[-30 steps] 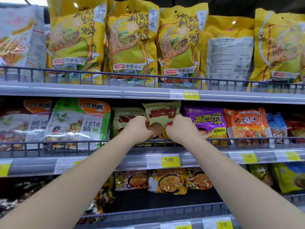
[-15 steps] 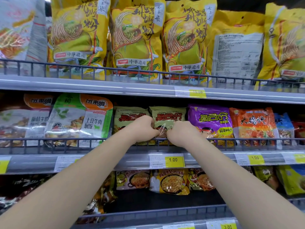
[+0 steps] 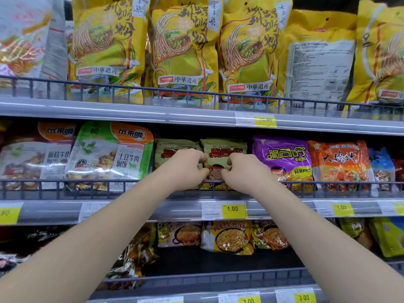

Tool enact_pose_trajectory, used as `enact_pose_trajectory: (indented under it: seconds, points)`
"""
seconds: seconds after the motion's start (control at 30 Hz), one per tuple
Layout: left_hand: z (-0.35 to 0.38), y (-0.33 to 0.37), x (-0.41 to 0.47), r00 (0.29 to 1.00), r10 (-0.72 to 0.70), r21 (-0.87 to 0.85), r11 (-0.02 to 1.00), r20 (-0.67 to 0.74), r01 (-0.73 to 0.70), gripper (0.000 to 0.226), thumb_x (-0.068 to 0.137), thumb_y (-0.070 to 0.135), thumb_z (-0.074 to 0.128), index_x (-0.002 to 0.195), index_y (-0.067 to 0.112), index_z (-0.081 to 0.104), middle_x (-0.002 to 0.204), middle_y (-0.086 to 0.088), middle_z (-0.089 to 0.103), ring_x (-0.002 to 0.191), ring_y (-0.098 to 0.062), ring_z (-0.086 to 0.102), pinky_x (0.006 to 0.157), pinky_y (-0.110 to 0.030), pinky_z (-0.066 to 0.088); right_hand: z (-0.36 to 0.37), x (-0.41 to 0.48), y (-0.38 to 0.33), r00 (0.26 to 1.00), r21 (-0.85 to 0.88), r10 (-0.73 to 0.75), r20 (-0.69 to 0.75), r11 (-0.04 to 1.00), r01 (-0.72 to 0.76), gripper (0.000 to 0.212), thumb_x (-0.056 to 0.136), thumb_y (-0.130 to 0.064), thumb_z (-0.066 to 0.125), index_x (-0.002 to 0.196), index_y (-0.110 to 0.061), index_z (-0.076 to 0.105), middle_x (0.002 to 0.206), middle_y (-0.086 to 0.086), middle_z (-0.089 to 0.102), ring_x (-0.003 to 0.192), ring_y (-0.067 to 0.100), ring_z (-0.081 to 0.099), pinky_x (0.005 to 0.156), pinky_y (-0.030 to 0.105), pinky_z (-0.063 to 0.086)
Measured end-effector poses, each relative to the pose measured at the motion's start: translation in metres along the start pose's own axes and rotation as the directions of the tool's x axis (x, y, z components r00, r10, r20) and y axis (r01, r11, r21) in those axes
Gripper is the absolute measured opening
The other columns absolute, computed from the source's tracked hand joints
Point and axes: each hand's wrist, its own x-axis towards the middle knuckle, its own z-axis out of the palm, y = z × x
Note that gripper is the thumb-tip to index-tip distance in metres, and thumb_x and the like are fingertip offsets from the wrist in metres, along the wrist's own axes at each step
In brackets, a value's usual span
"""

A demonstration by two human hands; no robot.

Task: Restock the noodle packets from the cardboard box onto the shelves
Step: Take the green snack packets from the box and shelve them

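the left hand (image 3: 185, 169) and right hand (image 3: 244, 173) meet at the middle shelf (image 3: 153, 209), fingers curled and pinching the front of a green noodle packet (image 3: 224, 149) that stands upright just behind the wire rail (image 3: 91, 184). the packet sits between a matching green packet (image 3: 172, 147) on its left and a purple packet (image 3: 284, 158) on its right, close against both. the risk from here, by the look of it: a light, slippery wrapper let go too soon could tip forward over the low rail, or a hard push could crush the brittle noodles and knock the neighbours out of line. rice meal pouches (image 3: 109, 154) stand further left and an orange packet (image 3: 338, 162) further right. big yellow bags (image 3: 183, 51) crowd the shelf above, and the rail itself bars any straight slide in. the cardboard box is out of view.
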Motion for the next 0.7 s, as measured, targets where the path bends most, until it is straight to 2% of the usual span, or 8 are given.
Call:
enact_pose_trajectory:
  seconds: [0.2,0.33,0.47,0.7]
  points:
    - [-0.023,0.002,-0.028,0.992,0.052,0.147,0.989,-0.111,-0.036,0.038,0.1,0.031,0.055,0.134,0.016,0.063,0.135,-0.004,0.063,0.12,-0.021,0.061,0.099,-0.035,0.052,-0.01,-0.014,0.002,0.985,0.122,-0.114,-0.133,0.984,0.13,0.039,0.091,-0.041,0.061,0.128,-0.026,0.063,0.12,-0.001,0.067,0.107,0.024,0.063,0.088,0.041,0.057]
    - [-0.028,0.002,-0.06,0.976,0.097,0.27,0.962,-0.197,-0.041,0.036,0.101,0.032,0.052,0.132,0.018,0.064,0.131,0.0,0.059,0.122,-0.019,0.055,0.1,-0.041,0.051,-0.007,-0.031,0.004,0.96,0.214,-0.191,-0.205,0.948,0.234,0.025,0.088,-0.035,0.066,0.113,-0.033,0.068,0.106,-0.014,0.07,0.104,0.016,0.063,0.087,0.043,0.057]
    - [-0.025,0.003,-0.09,0.963,0.129,0.257,0.964,-0.235,-0.067,0.03,0.101,0.031,0.053,0.126,0.021,0.064,0.124,0.005,0.057,0.117,-0.015,0.055,0.093,-0.042,0.053,-0.008,-0.053,0.007,0.942,0.25,-0.247,-0.228,0.92,0.302,0.017,0.085,-0.033,0.066,0.102,-0.032,0.067,0.095,-0.016,0.068,0.094,0.011,0.063,0.082,0.04,0.057]
    - [-0.005,0.014,-0.137,0.971,0.129,0.173,0.98,-0.201,-0.095,0.024,0.1,0.029,0.056,0.121,0.021,0.066,0.122,0.004,0.059,0.118,-0.016,0.054,0.091,-0.038,0.053,-0.007,-0.11,0.025,0.968,0.27,-0.209,-0.141,0.932,0.241,0.02,0.084,-0.031,0.07,0.104,-0.03,0.066,0.093,-0.015,0.067,0.087,0.009,0.064,0.082,0.04,0.057]
